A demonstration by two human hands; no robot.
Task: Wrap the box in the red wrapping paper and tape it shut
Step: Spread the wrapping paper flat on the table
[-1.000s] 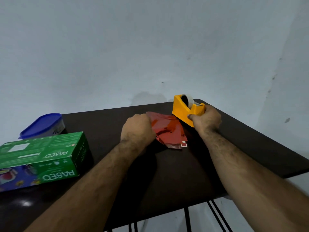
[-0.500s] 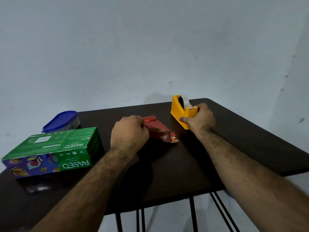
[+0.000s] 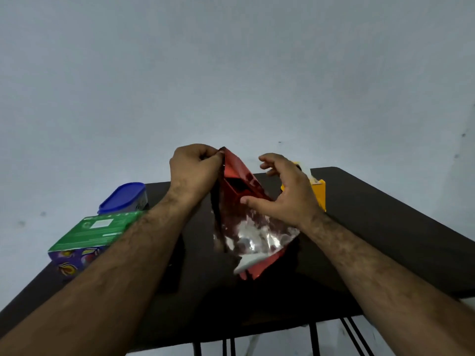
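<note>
Left hand (image 3: 194,167): pinches the top corner of the shiny red, silver-backed wrapping paper (image 3: 240,199), lifted so folds fall open.
Right hand (image 3: 285,194): fingers spread, loose, touching the paper, seemingly to unfold it.
Green cardboard box (image 3: 96,231): waits unwrapped at the dark table's (image 3: 385,227) left.
Yellow plastic tape dispenser (image 3: 318,192): behind right hand, within reach.

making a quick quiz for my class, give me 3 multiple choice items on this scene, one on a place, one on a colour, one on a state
1. Where does the green box lie?
A. on the table's left side
B. under the tape dispenser
C. inside the red paper

2. What colour is the tape dispenser?
A. blue
B. yellow
C. white

3. What is the state of the red wrapping paper?
A. lying flat on the table
B. taped round the box
C. held up off the table

Answers:
1 A, it sits on the table left of the left forearm.
2 B, its body behind the right hand is yellow.
3 C, the left hand pinches its top corner, raised.
</note>
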